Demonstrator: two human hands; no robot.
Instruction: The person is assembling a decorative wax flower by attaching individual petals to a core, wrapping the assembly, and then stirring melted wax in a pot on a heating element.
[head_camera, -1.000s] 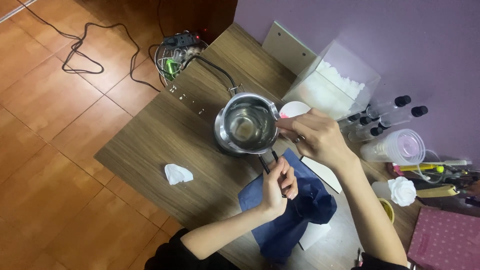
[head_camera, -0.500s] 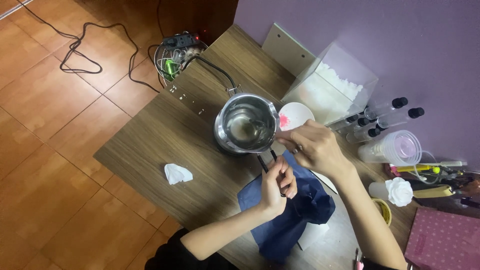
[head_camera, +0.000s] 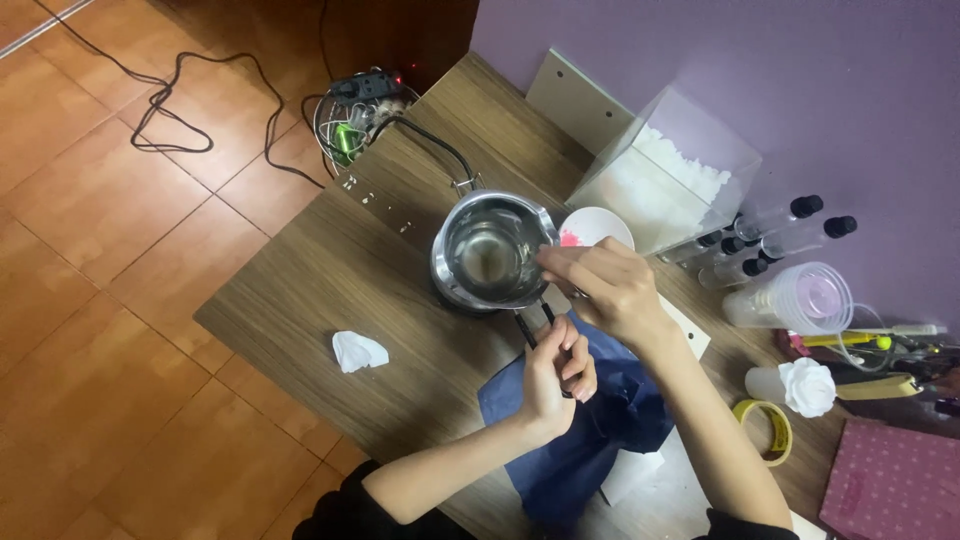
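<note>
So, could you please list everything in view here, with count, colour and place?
steel pot: one, silver, table centre
pot handle: one, black, in left hand
small bowl: one, white with pink inside, right of pot
cloth: one, dark blue, near table edge
crumpled tissue: one, white, left of cloth
clear box: one, white contents, by wall
dropper bottles: several, clear with black caps, right
tape roll: one, yellow, right
power strip: one, black, floor
left hand: grips handle
right hand: at pot rim
</note>
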